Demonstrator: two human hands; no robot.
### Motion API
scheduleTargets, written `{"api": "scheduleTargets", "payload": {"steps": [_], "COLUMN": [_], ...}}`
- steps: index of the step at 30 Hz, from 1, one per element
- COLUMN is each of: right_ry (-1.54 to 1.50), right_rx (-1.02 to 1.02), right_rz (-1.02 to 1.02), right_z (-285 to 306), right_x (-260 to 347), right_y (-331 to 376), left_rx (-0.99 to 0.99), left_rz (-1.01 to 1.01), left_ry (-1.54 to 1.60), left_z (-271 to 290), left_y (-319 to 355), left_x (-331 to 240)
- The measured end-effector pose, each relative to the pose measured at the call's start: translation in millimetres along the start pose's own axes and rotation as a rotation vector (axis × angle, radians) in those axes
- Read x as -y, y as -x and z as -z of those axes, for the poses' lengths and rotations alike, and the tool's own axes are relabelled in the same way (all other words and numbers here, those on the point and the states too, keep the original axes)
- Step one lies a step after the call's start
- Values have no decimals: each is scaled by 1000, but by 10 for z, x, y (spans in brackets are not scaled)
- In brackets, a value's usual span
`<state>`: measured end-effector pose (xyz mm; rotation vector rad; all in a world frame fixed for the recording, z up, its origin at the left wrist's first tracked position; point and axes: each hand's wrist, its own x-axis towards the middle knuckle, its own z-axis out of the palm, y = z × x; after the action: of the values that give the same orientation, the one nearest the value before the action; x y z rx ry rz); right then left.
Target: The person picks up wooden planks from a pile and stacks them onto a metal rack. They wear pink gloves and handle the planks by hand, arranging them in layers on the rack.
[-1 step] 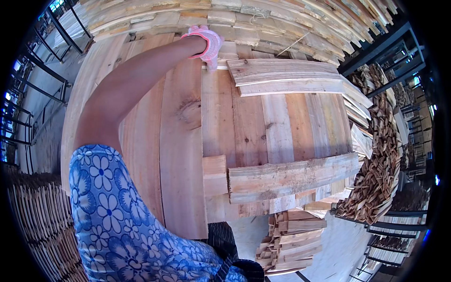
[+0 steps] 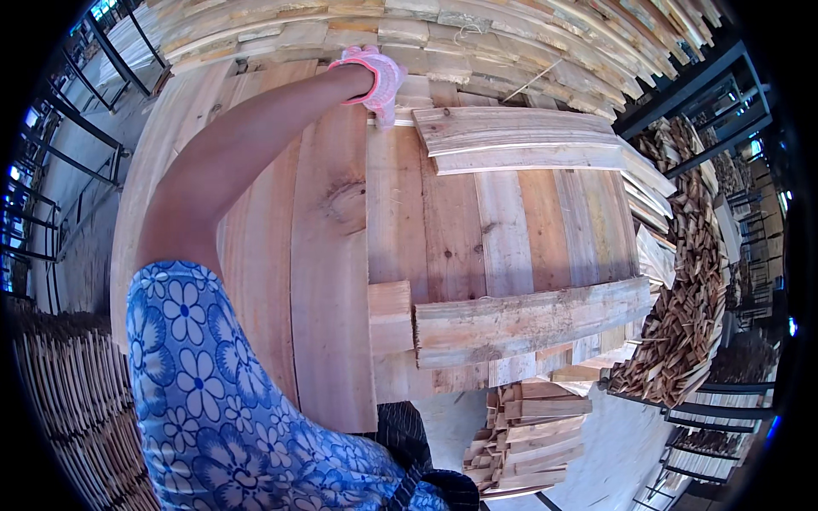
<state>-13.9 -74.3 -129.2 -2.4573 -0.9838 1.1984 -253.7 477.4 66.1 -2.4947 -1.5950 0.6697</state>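
Observation:
My left hand (image 2: 381, 83), in a white and pink knit glove, reaches across to the far end of the table-like spread of boards. Its fingers are bent over the far end of a wide, knotted wooden board (image 2: 332, 255), and the thumb points down along the board's right side. Part of the grip is hidden by the wrist and glove. Right of the thumb lies a stacked pair of shorter boards (image 2: 520, 140). A thick, rough board (image 2: 532, 322) lies crosswise nearer to me, with a short wood piece (image 2: 389, 317) at its left end. My right hand is out of view.
Layered stacks of planks (image 2: 400, 34) rise along the far side. A long heap of wood offcuts (image 2: 682, 315) runs down the right. Below the near edge stands a small wood pile (image 2: 537, 434) on the pale floor. Dark metal frames (image 2: 94, 111) stand at left.

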Motion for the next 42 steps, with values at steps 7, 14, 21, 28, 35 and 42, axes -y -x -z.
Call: {"api": "scheduleTargets", "payload": {"steps": [7,14,21,28,35,42], "right_ry": [-10,-46,-89,-201,-319,-747], "right_rx": [0,-25,-63,-107,-93,299], "right_rz": [10,12,-28,-126,-226,-608], "right_z": [24,154,348,525,900,1833], "right_x": [-49,-230,-621,-1241,-1942,-3820], "right_y": [20,72,183,309,375,1704], "left_rx": [-77,-136,-288,-237,-278,-344], "left_rz": [-37,-49,-224,-117,-202,-229], "left_ry": [54,0,391,526,454,357], "left_z": [-83,210,690,563,410,267], "left_y": [0,99,-119,-483,-543,-782], "left_x": [58,-330,-1740,-2248,-2228,-2213]}}
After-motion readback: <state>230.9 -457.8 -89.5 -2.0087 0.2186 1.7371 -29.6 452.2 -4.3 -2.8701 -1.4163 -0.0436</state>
